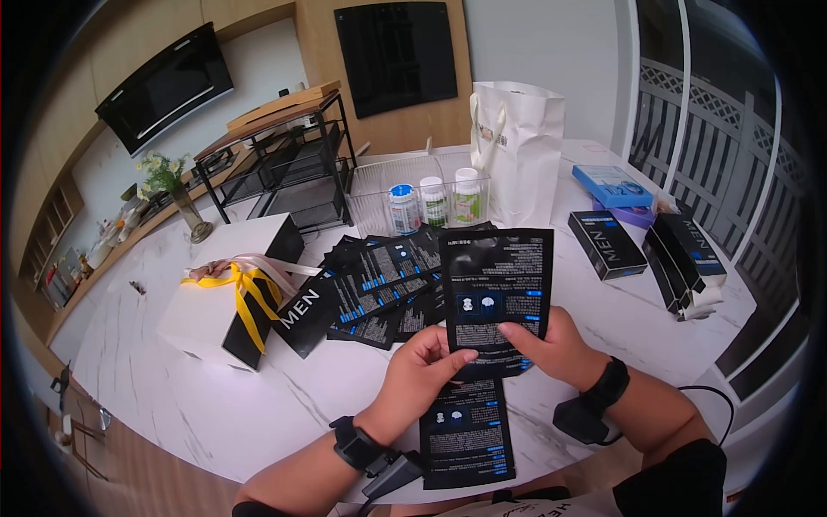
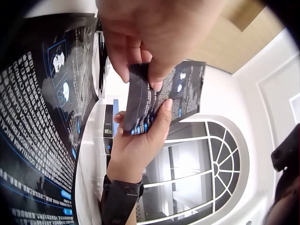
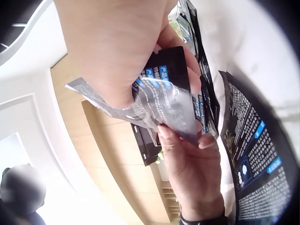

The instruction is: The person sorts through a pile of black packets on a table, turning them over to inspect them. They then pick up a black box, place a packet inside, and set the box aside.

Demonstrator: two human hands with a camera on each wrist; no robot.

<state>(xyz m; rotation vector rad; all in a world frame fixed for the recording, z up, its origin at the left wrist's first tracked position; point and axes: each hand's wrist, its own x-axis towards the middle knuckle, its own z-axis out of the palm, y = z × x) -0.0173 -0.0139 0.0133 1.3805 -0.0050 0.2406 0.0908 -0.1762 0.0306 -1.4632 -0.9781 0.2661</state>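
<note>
Both hands hold up one black printed sachet with white text and small blue-framed icons. My left hand pinches its lower left corner, thumb on the front. On the right edge my right hand grips it, its thumb lying across the print. The same sachet shows in the left wrist view, held between both thumbs and fingers. In the right wrist view the sachet bends and catches the light. Below the hands a second black sachet lies flat at the table's near edge.
Several more sachets are spread in an overlapping pile beyond the hands. A white box with yellow ribbon stands left. Behind are a clear bin with bottles and a white paper bag. Black MEN boxes lie right.
</note>
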